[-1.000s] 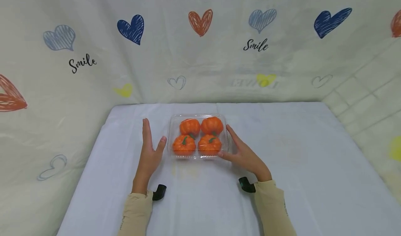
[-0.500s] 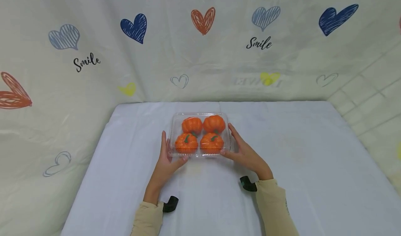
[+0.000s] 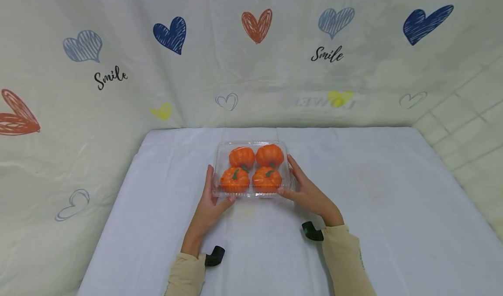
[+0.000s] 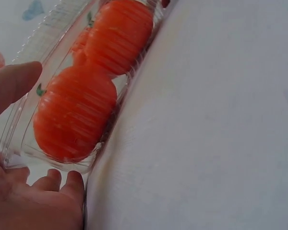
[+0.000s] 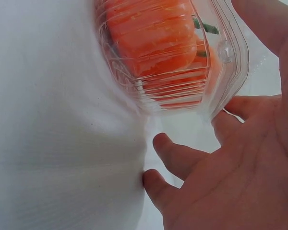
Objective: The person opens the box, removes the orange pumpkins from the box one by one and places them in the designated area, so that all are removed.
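A clear plastic clamshell box (image 3: 252, 195) with several small orange pumpkins (image 3: 267, 180) inside lies closed on the white cloth in the head view. My left hand (image 3: 207, 209) holds its near left corner, with the thumb at the front edge and the fingers along the left side. At the opposite end my right hand (image 3: 313, 198) grips the near right corner between thumb and fingers. In the left wrist view the thumb (image 4: 17, 85) reaches across the box's rim. The right wrist view shows a finger touching the rim and two lower fingers (image 5: 180, 155) apart from the box.
A white cloth covers the table (image 3: 377, 191). Behind it hangs a pale curtain (image 3: 275, 77) printed with hearts and "Smile". Black wrist-worn devices (image 3: 215, 256) sit at both sleeve ends.
My left hand has moved right from beside the box to its left corner and taken hold. The right hand has stayed at the right corner. The box shows little movement.
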Demonstrator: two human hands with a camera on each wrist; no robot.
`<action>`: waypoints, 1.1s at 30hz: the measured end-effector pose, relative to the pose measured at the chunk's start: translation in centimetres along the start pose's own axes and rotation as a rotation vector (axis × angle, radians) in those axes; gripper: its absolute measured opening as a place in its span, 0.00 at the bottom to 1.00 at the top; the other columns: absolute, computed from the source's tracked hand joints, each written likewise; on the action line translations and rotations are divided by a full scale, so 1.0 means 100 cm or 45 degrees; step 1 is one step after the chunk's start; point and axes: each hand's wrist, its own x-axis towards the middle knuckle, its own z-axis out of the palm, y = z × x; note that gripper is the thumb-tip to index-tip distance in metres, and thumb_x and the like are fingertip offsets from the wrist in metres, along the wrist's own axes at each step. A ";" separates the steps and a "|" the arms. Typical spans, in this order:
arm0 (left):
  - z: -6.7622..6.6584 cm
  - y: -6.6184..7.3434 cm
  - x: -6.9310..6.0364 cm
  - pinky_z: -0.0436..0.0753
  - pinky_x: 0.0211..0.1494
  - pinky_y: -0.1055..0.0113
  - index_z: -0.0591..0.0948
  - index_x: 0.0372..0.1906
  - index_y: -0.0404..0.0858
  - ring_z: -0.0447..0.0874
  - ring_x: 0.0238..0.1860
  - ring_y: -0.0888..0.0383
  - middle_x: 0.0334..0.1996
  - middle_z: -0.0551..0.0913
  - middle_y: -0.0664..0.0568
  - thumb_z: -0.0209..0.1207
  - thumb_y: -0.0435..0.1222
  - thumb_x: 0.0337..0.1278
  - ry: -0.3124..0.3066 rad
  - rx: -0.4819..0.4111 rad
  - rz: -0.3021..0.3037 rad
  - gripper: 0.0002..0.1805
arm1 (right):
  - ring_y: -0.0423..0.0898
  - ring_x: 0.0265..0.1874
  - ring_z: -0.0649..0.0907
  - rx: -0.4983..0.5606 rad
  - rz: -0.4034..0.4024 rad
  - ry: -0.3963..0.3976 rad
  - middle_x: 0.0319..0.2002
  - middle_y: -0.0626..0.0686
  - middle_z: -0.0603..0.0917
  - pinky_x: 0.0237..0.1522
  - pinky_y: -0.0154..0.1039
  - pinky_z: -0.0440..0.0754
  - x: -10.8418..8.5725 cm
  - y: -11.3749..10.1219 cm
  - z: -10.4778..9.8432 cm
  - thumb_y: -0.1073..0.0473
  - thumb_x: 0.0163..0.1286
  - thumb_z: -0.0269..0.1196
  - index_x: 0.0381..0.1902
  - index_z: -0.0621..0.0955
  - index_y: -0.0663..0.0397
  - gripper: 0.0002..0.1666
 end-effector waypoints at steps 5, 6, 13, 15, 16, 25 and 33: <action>0.001 0.001 0.001 0.52 0.84 0.48 0.41 0.89 0.53 0.37 0.86 0.54 0.88 0.39 0.58 0.69 0.36 0.71 0.019 0.027 0.007 0.58 | 0.64 0.84 0.49 0.012 -0.006 -0.008 0.88 0.50 0.40 0.75 0.75 0.55 0.000 0.000 0.000 0.42 0.73 0.70 0.89 0.41 0.30 0.64; 0.002 0.001 0.001 0.53 0.84 0.48 0.41 0.89 0.54 0.38 0.86 0.54 0.88 0.40 0.59 0.69 0.36 0.71 0.026 0.032 0.006 0.57 | 0.64 0.84 0.49 0.015 -0.009 -0.010 0.88 0.50 0.40 0.76 0.74 0.55 0.000 0.000 0.000 0.42 0.73 0.70 0.89 0.41 0.31 0.64; 0.005 -0.001 -0.001 0.57 0.83 0.50 0.50 0.89 0.49 0.48 0.85 0.57 0.86 0.51 0.60 0.60 0.33 0.77 0.161 0.201 0.062 0.46 | 0.65 0.84 0.49 0.051 -0.036 -0.024 0.88 0.50 0.40 0.78 0.71 0.53 0.000 0.002 -0.001 0.44 0.75 0.71 0.89 0.40 0.33 0.64; 0.006 -0.001 -0.002 0.59 0.83 0.52 0.54 0.88 0.49 0.52 0.84 0.58 0.85 0.55 0.59 0.57 0.32 0.78 0.208 0.268 0.100 0.42 | 0.64 0.84 0.49 0.052 -0.042 -0.027 0.88 0.50 0.39 0.78 0.70 0.53 0.000 0.002 -0.001 0.45 0.75 0.70 0.89 0.39 0.32 0.63; 0.006 -0.002 -0.003 0.59 0.82 0.54 0.55 0.88 0.49 0.54 0.83 0.58 0.85 0.57 0.59 0.56 0.32 0.79 0.225 0.292 0.124 0.41 | 0.64 0.84 0.49 0.050 -0.046 -0.027 0.88 0.49 0.39 0.79 0.69 0.53 0.000 0.002 -0.002 0.45 0.75 0.70 0.89 0.39 0.32 0.63; 0.006 -0.007 -0.005 0.61 0.79 0.71 0.63 0.84 0.39 0.61 0.81 0.55 0.81 0.64 0.51 0.52 0.26 0.80 0.318 0.358 0.345 0.33 | 0.57 0.85 0.46 0.042 -0.087 -0.031 0.88 0.49 0.39 0.81 0.62 0.52 -0.001 -0.001 0.000 0.47 0.76 0.70 0.89 0.38 0.35 0.64; 0.010 -0.004 -0.006 0.63 0.78 0.70 0.65 0.82 0.33 0.66 0.79 0.52 0.79 0.68 0.45 0.54 0.25 0.78 0.379 0.483 0.389 0.31 | 0.55 0.86 0.41 0.019 -0.109 -0.024 0.88 0.48 0.37 0.81 0.64 0.48 -0.001 0.000 0.000 0.47 0.78 0.69 0.89 0.36 0.34 0.63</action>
